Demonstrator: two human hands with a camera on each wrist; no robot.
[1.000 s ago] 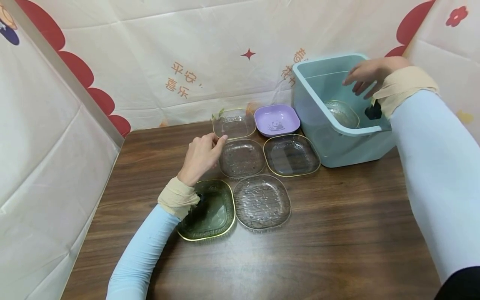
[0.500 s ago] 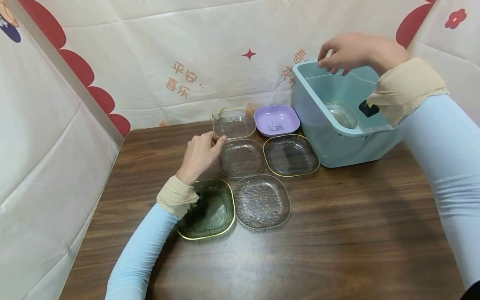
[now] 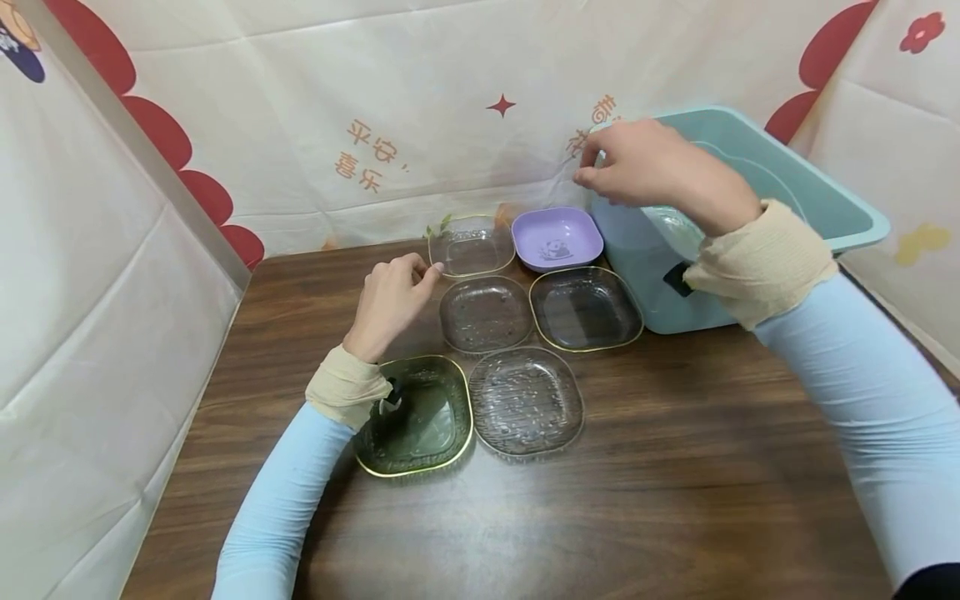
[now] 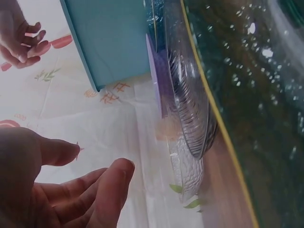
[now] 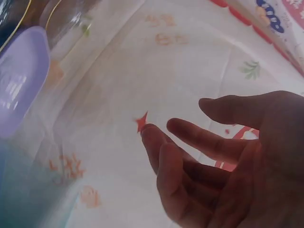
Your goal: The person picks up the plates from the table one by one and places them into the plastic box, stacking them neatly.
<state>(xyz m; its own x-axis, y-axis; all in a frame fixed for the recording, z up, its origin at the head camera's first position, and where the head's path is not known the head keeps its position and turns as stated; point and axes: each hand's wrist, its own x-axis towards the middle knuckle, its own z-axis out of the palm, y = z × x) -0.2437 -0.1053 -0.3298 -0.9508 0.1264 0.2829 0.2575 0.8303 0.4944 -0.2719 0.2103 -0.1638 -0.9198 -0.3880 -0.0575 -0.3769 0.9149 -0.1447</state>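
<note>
My left hand [image 3: 393, 302] hovers left of the dishes with fingers loosely bent; the left wrist view shows its thumb and fingers apart, nothing between them. Below its wrist sits a green gold-rimmed dish [image 3: 437, 421]. Over the left rim of the blue tub [image 3: 633, 271] hangs my right hand [image 3: 660, 171], fingers loosely curled and holding nothing. A clear dish [image 3: 672, 223] inside the tub is partly hidden by that arm. Nearest the tub stand a purple panda dish [image 3: 547, 233] and a smoky gold-rimmed dish [image 3: 585, 310].
A clear gold-rimmed dish [image 3: 471, 246] stands at the back, a greyish clear dish [image 3: 486, 315] before it, and a ribbed clear dish [image 3: 527, 402] nearer the front. All rest on the wooden table [image 3: 570, 533]. A printed cloth [image 3: 450, 108] backs the table.
My right hand has risen out of the tub and moved left past its rim. The left hand has shifted slightly left. The dishes have stayed in place.
</note>
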